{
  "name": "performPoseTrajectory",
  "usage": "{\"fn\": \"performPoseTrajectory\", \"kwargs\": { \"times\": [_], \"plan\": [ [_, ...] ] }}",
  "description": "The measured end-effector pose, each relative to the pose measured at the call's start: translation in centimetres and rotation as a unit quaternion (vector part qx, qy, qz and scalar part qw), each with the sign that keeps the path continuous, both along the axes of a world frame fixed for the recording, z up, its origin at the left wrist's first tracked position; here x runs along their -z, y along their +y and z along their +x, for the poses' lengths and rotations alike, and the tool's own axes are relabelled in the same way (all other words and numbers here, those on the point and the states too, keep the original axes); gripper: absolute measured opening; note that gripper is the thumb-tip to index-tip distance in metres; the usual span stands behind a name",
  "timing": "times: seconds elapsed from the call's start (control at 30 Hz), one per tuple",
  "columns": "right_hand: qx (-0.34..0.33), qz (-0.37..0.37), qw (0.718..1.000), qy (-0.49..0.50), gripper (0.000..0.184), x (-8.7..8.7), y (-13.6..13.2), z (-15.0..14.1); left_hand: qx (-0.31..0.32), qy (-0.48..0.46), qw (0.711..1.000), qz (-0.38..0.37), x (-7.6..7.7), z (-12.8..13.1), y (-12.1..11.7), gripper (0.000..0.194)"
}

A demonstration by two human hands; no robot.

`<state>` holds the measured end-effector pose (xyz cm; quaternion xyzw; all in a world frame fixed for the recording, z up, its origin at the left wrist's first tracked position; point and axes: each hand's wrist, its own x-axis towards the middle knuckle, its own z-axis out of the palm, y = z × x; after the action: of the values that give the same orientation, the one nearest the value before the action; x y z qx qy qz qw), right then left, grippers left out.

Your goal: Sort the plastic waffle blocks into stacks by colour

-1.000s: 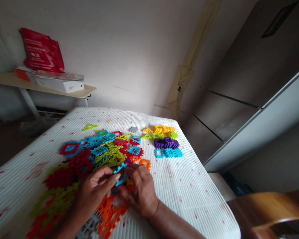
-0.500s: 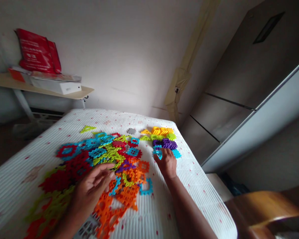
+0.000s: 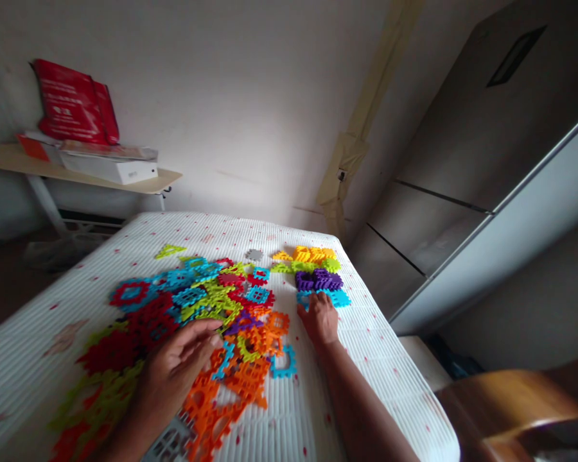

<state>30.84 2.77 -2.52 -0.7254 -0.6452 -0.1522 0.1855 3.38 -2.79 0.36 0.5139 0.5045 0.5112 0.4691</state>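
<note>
My left hand (image 3: 173,366) lies palm down over the heap of flat interlocking plastic pieces (image 3: 207,298), its fingers spread a little above red and orange pieces. It shows nothing held. My right hand (image 3: 319,319) is at the far right, its fingertips on the cyan pieces (image 3: 340,298) just below a purple stack (image 3: 318,280). Its fingers hide whether it grips one. Yellow and lime pieces (image 3: 311,254) sit behind the purple stack. Orange pieces (image 3: 250,378) and a cyan U-shaped piece (image 3: 284,366) lie between my hands.
The pieces lie on a white ribbed cover with red flecks (image 3: 376,346). A shelf (image 3: 168,174) with a white box (image 3: 108,170) and a red bag (image 3: 72,102) stands behind. A refrigerator (image 3: 462,192) stands at right, with a curved wooden chair part (image 3: 505,398) near me.
My right hand has moved away from the heap's front to the cyan pieces beside the purple stack. My hands are now apart, and the orange pieces between them show. My right hand barely moved in the last half second.
</note>
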Motion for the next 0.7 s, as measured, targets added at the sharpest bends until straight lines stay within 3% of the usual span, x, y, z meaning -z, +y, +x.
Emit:
{"fn": "performPoseTrajectory", "kwargs": {
  "times": [0.33,0.43,0.5,0.57,0.63,0.7],
  "plan": [
    [-0.016,-0.001,1.0,0.025,0.009,-0.6,-0.5,-0.6,0.004,0.063,0.997,0.037,0.5,-0.1,0.2,0.033],
    [-0.081,0.016,0.991,0.108,0.01,-1.6,-1.5,-0.7,0.012,0.116,0.99,0.076,0.7,-0.1,0.2,0.027],
    [-0.186,-0.037,0.96,0.207,0.012,-2.5,-2.6,-0.5,0.025,0.155,0.982,0.108,0.6,-0.1,0.1,0.021],
    [-0.305,-0.135,0.901,0.276,0.018,-3.2,-4.0,-0.2,0.033,0.184,0.972,0.14,0.5,0.0,-0.1,0.018],
    [-0.386,-0.203,0.853,0.286,0.032,-3.6,-5.3,0.0,0.034,0.201,0.965,0.162,0.4,0.1,-0.1,0.017],
    [-0.404,-0.213,0.853,0.254,0.045,-3.5,-6.4,0.1,0.035,0.214,0.962,0.168,0.4,0.3,-0.2,0.017]
  ]
}}
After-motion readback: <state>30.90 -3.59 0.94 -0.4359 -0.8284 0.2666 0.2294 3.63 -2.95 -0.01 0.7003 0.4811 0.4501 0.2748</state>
